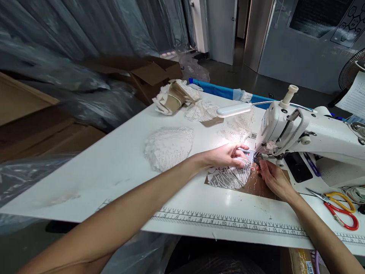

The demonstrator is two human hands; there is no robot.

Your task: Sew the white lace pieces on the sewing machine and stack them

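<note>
My left hand (229,155) is closed on the upper edge of a white lace piece (230,178), with the thumb pressed down on it and the index finger reaching toward the needle area. Beside the presser foot (257,158) of the white sewing machine (327,131), my right hand (273,178) makes a pinch. What its fingertips hold, if anything, is too small to make out. Under the lace and the right hand lies a brown board (266,188) with loose threads on it. The machine's lamp lights the sewing spot.
A stack of lace pieces (171,148) lies left of my hands, with a tied lace bundle (173,97) behind it. Scissors (336,205) with red and yellow handles and a dark phone (299,167) lie to the right. A ruler strip (228,224) runs along the front edge.
</note>
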